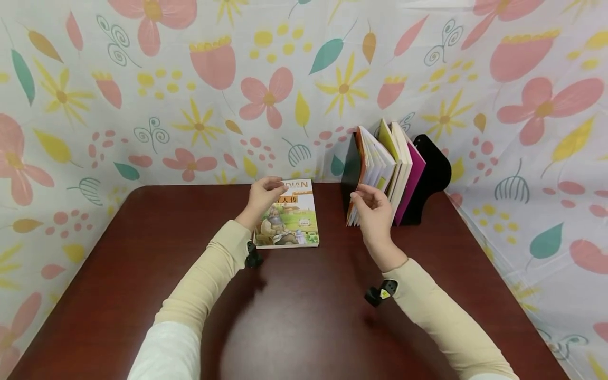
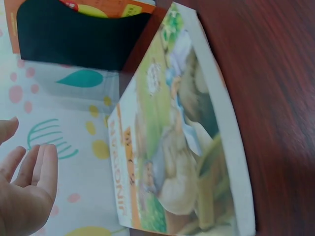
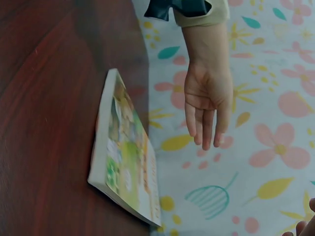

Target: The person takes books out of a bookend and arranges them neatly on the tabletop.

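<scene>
A paperback book with an illustrated cover lies flat on the table, its cover showing a bearded figure. My left hand is above the book's upper left part, holding nothing, its fingers relaxed and apart from the cover in the left wrist view. To the right, my right hand hovers in front of a row of upright books, its thumb and fingers loosely bent around nothing. Only the right hand's fingertips reach into the right wrist view, where the left hand hangs beyond the book.
A black bookend supports the upright books on the right, with another dark panel on their left side. The dark red-brown table meets a flower-patterned cloth at its back edge.
</scene>
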Demonstrator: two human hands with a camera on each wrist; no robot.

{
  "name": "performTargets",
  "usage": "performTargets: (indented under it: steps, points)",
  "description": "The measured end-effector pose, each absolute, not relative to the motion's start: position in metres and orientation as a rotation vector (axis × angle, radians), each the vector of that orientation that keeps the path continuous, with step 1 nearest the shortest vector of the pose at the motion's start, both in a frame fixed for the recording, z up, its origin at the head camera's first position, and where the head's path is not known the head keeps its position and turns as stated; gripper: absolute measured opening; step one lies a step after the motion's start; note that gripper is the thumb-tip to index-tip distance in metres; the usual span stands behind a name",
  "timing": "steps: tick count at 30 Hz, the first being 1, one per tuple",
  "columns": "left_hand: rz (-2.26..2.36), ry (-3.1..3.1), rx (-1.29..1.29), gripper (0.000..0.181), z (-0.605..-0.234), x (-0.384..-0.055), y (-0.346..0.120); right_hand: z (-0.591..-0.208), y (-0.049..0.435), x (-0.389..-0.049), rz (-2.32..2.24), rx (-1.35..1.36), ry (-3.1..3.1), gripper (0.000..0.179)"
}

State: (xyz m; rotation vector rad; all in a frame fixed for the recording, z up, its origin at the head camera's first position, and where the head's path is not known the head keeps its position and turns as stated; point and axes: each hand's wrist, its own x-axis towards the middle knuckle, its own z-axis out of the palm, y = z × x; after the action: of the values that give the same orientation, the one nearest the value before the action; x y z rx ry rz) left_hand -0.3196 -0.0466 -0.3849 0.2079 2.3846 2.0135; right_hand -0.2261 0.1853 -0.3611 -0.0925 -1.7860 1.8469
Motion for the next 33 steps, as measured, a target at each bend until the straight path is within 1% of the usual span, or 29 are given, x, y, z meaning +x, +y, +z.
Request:
performTargets:
  steps: [6,19,28,33]
  points:
    - [2.041,2.342,0.281,0.041,-0.377,-0.321,-0.032,-0.354,0.202,-0.222,1.754,-0.102,-1.737,0.028]
    - [2.026,2.308,0.397,0.042,-0.358,-0.326,-0.007,-0.331,0.236,-0.222,1.654,-0.153,-1.608,0.024]
    - [1.971,2.313,0.470,0.044,-0.354,-0.323,0.018,-0.326,0.256,-0.221,1.588,-0.204,-1.602,0.024]
    - [1.954,2.338,0.531,0.045,-0.354,-0.322,0.027,-0.327,0.267,-0.226,1.573,-0.209,-1.603,0.020]
